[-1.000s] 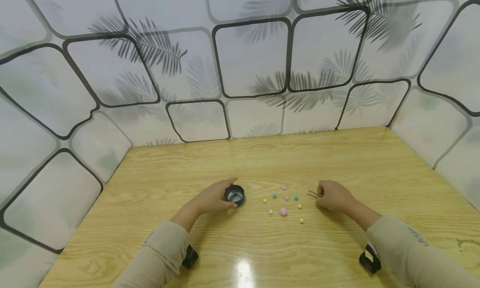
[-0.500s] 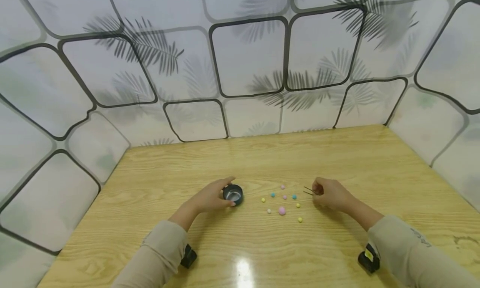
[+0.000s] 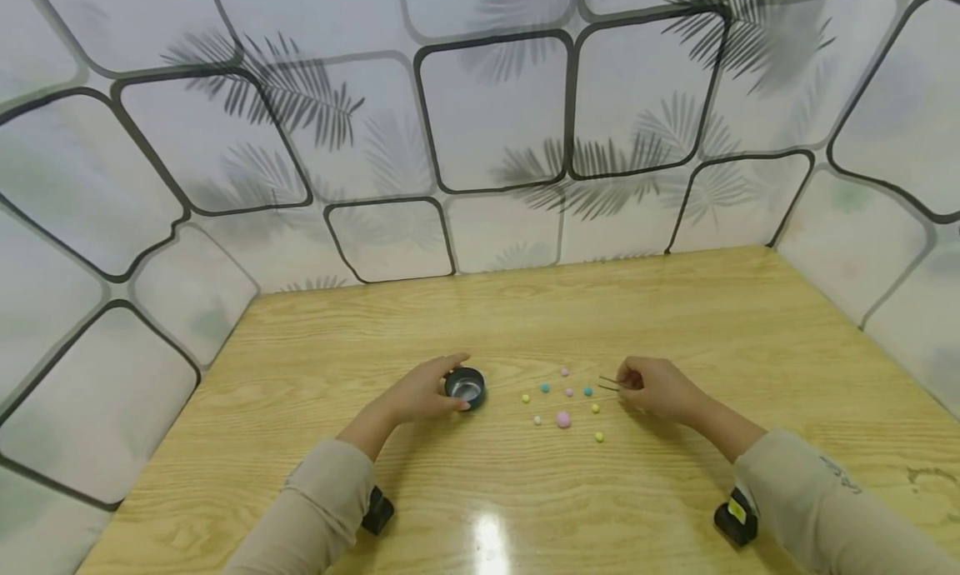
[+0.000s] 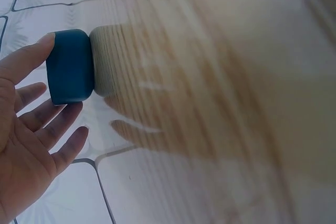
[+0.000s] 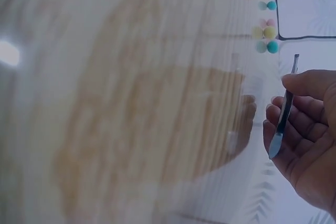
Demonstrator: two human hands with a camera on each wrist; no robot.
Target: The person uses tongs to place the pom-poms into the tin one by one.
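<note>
A small dark round dish (image 3: 467, 386) stands on the wooden table (image 3: 675, 317). My left hand (image 3: 438, 390) grips it, thumb on the far side and fingers on the near side. In the left wrist view the dish (image 4: 71, 66) looks blue, with the thumb (image 4: 31, 59) against its rim. Right of the dish lie several small balls: a larger pink one (image 3: 563, 419), yellow ones (image 3: 598, 436) and teal ones (image 3: 588, 391). My right hand (image 3: 651, 389) pinches thin metal tweezers (image 3: 607, 383), tips pointing left at the balls and just short of them. The tweezers (image 5: 283, 114) lie between thumb and fingers.
Patterned white panels (image 3: 495, 117) wall the table at the back and both sides. Black wrist cameras (image 3: 375, 512) sit near the table's front edge under both sleeves. A light glare (image 3: 487, 542) shows on the near wood.
My right hand has slid left with the tweezers, bringing the tips closer to the balls. The left hand has stayed on the dish.
</note>
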